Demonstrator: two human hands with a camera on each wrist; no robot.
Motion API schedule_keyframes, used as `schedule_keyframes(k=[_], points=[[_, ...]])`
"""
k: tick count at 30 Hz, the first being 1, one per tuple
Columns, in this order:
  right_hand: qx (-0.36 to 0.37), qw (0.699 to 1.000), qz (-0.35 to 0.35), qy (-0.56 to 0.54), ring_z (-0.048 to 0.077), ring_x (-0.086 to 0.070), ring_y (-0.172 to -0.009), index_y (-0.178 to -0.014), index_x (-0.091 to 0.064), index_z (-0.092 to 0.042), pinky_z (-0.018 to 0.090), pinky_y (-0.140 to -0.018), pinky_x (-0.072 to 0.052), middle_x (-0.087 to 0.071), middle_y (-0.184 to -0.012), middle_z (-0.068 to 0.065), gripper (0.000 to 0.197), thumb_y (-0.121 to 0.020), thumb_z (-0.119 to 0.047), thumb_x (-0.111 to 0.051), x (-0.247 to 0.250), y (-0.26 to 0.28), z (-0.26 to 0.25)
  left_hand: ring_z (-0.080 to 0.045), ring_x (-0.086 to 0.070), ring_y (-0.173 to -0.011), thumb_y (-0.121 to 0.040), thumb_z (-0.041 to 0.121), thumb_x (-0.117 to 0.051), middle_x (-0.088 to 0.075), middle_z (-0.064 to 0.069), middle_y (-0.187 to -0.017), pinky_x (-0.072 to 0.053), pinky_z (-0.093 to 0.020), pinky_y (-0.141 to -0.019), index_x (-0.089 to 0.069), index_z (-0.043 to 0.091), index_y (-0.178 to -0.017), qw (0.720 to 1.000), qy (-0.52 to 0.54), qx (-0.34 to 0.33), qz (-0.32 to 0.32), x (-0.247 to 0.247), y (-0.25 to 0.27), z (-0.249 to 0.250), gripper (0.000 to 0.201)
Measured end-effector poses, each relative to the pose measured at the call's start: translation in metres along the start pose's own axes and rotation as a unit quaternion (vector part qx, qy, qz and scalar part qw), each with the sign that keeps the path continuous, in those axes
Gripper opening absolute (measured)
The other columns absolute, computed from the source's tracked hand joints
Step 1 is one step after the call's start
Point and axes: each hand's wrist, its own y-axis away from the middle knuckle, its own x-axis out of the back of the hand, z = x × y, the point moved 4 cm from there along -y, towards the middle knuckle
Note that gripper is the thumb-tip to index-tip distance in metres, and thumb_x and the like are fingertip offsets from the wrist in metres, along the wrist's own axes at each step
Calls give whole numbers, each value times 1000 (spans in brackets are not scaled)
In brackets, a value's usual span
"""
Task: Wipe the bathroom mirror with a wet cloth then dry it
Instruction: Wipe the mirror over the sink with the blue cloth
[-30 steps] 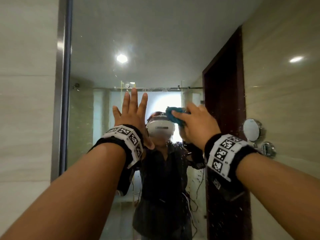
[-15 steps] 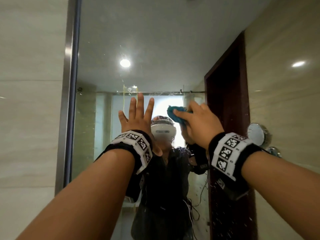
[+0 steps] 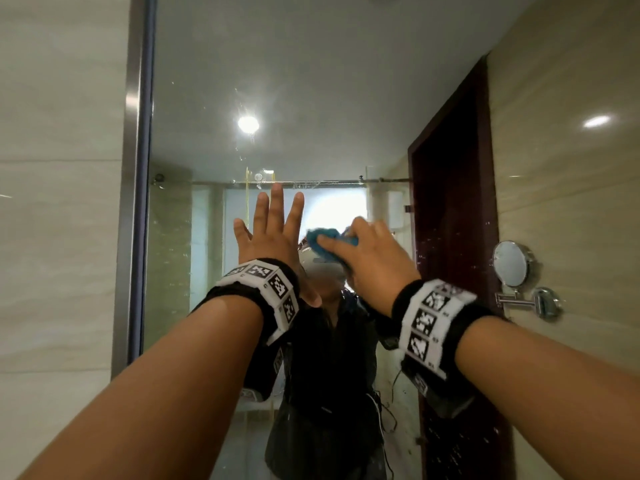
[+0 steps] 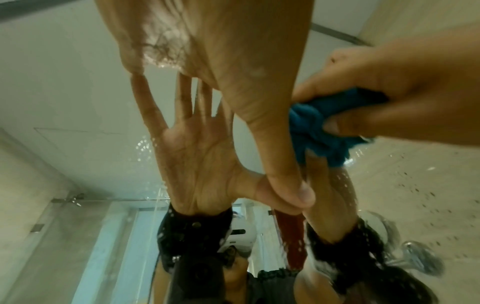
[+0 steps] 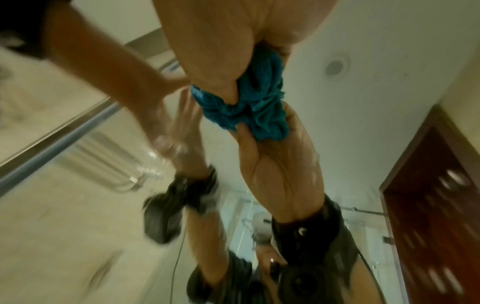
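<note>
The large wall mirror (image 3: 311, 81) fills the middle of the head view, speckled with water drops. My left hand (image 3: 273, 233) lies flat against the glass with its fingers straight and spread; in the left wrist view the left hand (image 4: 215, 51) meets its own reflection. Just to its right, my right hand (image 3: 367, 254) grips a bunched blue cloth (image 3: 323, 239) and holds it against the mirror. The right wrist view shows the blue cloth (image 5: 249, 107) squeezed between thumb and fingers. The blue cloth (image 4: 319, 135) also shows at the right of the left wrist view.
A steel frame (image 3: 136, 168) edges the mirror on the left, with tiled wall (image 3: 59, 202) beyond. A round shaving mirror (image 3: 512, 265) on a chrome arm juts from the right wall. The glass reflects a dark wooden door (image 3: 450, 202) and a ceiling light (image 3: 248, 123).
Both hands sit slightly lower and further right in the view than a second ago. The right hand with the cloth has slid left, closer to the left hand.
</note>
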Motion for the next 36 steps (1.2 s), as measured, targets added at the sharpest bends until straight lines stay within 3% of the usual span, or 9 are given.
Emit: schedule_keyframes(k=[3, 6, 10, 14, 20, 23, 29, 32, 36], points=[[61, 997, -47, 18, 28, -49, -97, -132, -51, -30, 31, -72, -45, -51, -116, 9, 70, -70, -9, -76, -6, 40, -14, -31, 31, -138, -41, 69, -82, 45, -9, -144, 2, -55, -113, 38, 23, -138, 1000, -4, 1, 0, 2, 5, 2, 161], [32, 994, -103, 26, 28, -44, -108, -137, -38, -40, 34, -80, -45, -42, -124, 7, 64, -85, -16, -65, 1, 41, 3, -32, 30, -139, -45, 69, -80, 41, -9, -147, 5, -53, -113, 32, 22, -142, 1000, -4, -8, 3, 5, 11, 5, 156], [-123, 992, 3, -8, 29, -41, -105, -135, -41, -40, 37, -83, -45, -39, -116, 10, 50, -91, -21, -55, 40, 19, 60, -33, 33, -137, -51, 74, -74, 40, -10, -147, 17, -52, -106, 34, 22, -141, 998, -21, -50, 20, -3, 26, 20, 150], [-157, 987, 12, 19, 30, -36, -105, -139, -39, -36, 37, -83, -43, -35, -119, 11, 54, -90, -17, -51, 44, 18, 73, -31, 33, -137, -49, 67, -79, 42, -8, -146, 8, -55, -113, 35, 25, -140, 998, -3, -52, -16, -31, 38, 28, 152], [-20, 998, -49, 40, 29, -50, -89, -128, -55, -32, 33, -60, -49, -52, -115, 9, 69, -67, -14, -82, -5, 78, 26, -31, 32, -137, -44, 66, -82, 44, -8, -145, 2, -55, -115, 37, 25, -140, 999, -19, -32, -11, -36, 41, 32, 158], [-11, 996, -83, 26, 25, -46, -101, -134, -46, -38, 34, -73, -51, -46, -120, 6, 59, -83, -20, -68, 2, 73, 30, -31, 33, -137, -44, 68, -82, 44, -8, -145, 4, -55, -115, 37, 25, -139, 999, -23, -27, -12, -37, 41, 32, 158], [-144, 988, 42, -38, 23, -41, -101, -135, -48, -30, 34, -80, -47, -44, -111, 6, 50, -88, -14, -58, 37, 45, 70, -30, 34, -136, -42, 70, -80, 45, -7, -144, 4, -55, -115, 39, 26, -138, 999, -22, -27, -4, -38, 41, 31, 159], [-106, 993, 44, -26, 27, -47, -99, -133, -50, -25, 37, -73, -51, -50, -109, 11, 52, -85, -12, -64, 26, 55, 56, -30, 34, -136, -41, 71, -80, 46, -7, -144, 3, -56, -115, 39, 26, -138, 999, -20, -25, -7, -39, 41, 31, 160], [46, 999, 14, 16, 24, -53, -82, -125, -59, -21, 31, -61, -49, -56, -98, 9, 64, -66, -12, -81, -2, 84, 33, -31, 35, -136, -40, 71, -81, 47, -8, -143, 2, -56, -115, 40, 26, -137, 999, -25, -24, -7, -39, 40, 32, 161]])
